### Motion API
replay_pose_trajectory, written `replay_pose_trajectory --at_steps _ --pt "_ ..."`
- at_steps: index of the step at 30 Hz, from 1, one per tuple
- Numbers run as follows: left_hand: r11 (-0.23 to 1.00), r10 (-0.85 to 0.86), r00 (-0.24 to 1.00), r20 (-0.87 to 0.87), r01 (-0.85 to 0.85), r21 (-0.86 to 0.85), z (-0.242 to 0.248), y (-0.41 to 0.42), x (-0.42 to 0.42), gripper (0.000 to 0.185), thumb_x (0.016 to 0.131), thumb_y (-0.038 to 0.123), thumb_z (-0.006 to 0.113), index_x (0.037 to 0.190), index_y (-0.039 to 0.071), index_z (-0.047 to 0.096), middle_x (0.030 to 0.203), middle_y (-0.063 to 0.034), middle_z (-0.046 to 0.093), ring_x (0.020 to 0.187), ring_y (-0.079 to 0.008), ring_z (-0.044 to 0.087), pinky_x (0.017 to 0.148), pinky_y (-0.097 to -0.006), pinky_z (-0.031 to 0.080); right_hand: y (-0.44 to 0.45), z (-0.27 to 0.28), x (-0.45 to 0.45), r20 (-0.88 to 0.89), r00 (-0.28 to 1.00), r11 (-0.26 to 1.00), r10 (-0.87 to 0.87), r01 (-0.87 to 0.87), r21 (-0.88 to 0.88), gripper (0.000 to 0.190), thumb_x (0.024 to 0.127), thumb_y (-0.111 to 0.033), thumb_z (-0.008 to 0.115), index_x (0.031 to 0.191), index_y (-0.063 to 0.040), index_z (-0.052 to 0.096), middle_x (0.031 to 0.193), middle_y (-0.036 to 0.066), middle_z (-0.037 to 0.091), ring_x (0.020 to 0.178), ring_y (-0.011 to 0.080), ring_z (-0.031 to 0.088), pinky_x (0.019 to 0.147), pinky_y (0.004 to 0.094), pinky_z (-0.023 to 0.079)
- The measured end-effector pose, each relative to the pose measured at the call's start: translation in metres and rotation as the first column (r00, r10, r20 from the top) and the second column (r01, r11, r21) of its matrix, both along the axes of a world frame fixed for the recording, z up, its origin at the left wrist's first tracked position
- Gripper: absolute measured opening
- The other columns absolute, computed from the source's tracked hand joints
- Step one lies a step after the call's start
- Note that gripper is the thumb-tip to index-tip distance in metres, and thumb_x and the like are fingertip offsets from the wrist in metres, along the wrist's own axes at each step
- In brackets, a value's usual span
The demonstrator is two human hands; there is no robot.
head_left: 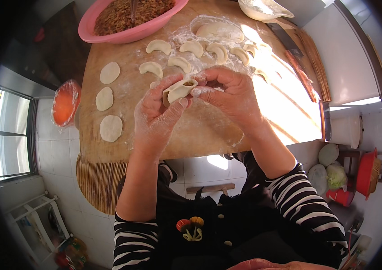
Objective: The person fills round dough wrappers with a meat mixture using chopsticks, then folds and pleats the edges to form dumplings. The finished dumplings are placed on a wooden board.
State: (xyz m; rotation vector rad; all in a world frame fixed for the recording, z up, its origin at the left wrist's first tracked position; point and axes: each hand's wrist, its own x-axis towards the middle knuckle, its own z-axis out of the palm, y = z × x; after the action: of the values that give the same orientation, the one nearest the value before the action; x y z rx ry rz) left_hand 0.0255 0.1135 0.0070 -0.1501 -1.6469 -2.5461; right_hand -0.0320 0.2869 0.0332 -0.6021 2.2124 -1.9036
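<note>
Between my two hands is a partly folded dumpling (179, 91), held above a floured wooden board (211, 130). My left hand (158, 111) cradles it from the left, thumb along its near side. With thumb and fingers, my right hand (226, 92) pinches its right end, where brown filling shows through a gap. Beyond my hands lie several folded crescent dumplings (192, 49). Three flat round wrappers (111, 128) form a column to the left. A pink basin (88, 25) of chopped filling (133, 17) stands at the far left with a utensil in it.
A lump of dough (221, 32) rests in flour at the back. Near the right edge lie a knife (283, 38) and a red rolling pin (300, 76). A pale scoop-shaped container (261, 10) holds flour. Strong sunlight washes out the board's right side. An orange lined bin (64, 104) stands left.
</note>
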Motion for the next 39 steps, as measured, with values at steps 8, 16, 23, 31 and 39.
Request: replay_pose_trajectory --at_steps 8,16,23,31,39 --pt "0.998 0.031 0.999 -0.012 -0.031 -0.046 0.000 0.005 0.000 0.045 0.091 0.007 0.066 0.132 -0.004 0.051 0.117 -0.0100 0.063 0.103 -0.0152 0.062 0.089 -0.0273 0.051 -0.002 -0.011 0.000 -0.092 0.995 0.994 -0.028 0.019 -0.105 0.021 0.081 -0.003 0.074 0.101 0.001 0.069 0.094 0.005 0.068 0.081 0.0111 0.064 0.073 0.0254 0.052" --pt "1.000 0.013 1.000 -0.004 -0.013 -0.025 0.001 0.006 0.002 0.042 0.091 -0.004 0.061 0.132 -0.002 0.052 0.118 -0.0094 0.061 0.107 -0.0166 0.061 0.092 -0.0272 0.051 0.000 -0.004 0.006 -0.381 0.923 0.989 -0.054 0.102 0.107 0.018 0.080 -0.005 0.074 0.096 -0.001 0.068 0.091 0.010 0.067 0.080 0.0196 0.064 0.072 0.0290 0.052" --pt "0.996 0.053 0.998 0.029 -0.050 -0.079 0.004 0.006 0.002 0.043 0.091 0.003 0.064 0.131 -0.004 0.052 0.115 -0.0097 0.063 0.100 -0.0149 0.062 0.087 -0.0274 0.051 -0.003 -0.005 -0.002 -0.597 0.801 0.984 -0.032 0.130 0.121 0.026 0.078 -0.011 0.079 0.101 -0.003 0.070 0.092 0.009 0.068 0.089 0.0234 0.064 0.078 0.0324 0.051" --pt "0.997 -0.037 0.999 0.007 0.038 -0.070 -0.001 0.006 0.003 0.040 0.091 -0.004 0.061 0.130 -0.004 0.053 0.119 -0.0083 0.060 0.108 -0.0151 0.060 0.094 -0.0282 0.051 0.000 -0.001 0.003 -0.609 0.793 0.967 0.006 0.151 0.206 0.019 0.078 -0.011 0.076 0.095 -0.005 0.069 0.090 0.009 0.066 0.091 0.0277 0.062 0.081 0.0373 0.050" --pt "0.992 -0.076 0.997 -0.001 0.075 -0.100 -0.008 0.000 0.002 0.039 0.090 -0.003 0.063 0.127 -0.002 0.055 0.119 -0.0067 0.061 0.107 -0.0129 0.060 0.089 -0.0252 0.051 0.001 0.002 -0.001 -0.633 0.770 0.979 0.083 0.055 0.195 0.022 0.078 -0.012 0.076 0.098 -0.006 0.069 0.093 0.008 0.066 0.092 0.0287 0.061 0.083 0.0389 0.050"
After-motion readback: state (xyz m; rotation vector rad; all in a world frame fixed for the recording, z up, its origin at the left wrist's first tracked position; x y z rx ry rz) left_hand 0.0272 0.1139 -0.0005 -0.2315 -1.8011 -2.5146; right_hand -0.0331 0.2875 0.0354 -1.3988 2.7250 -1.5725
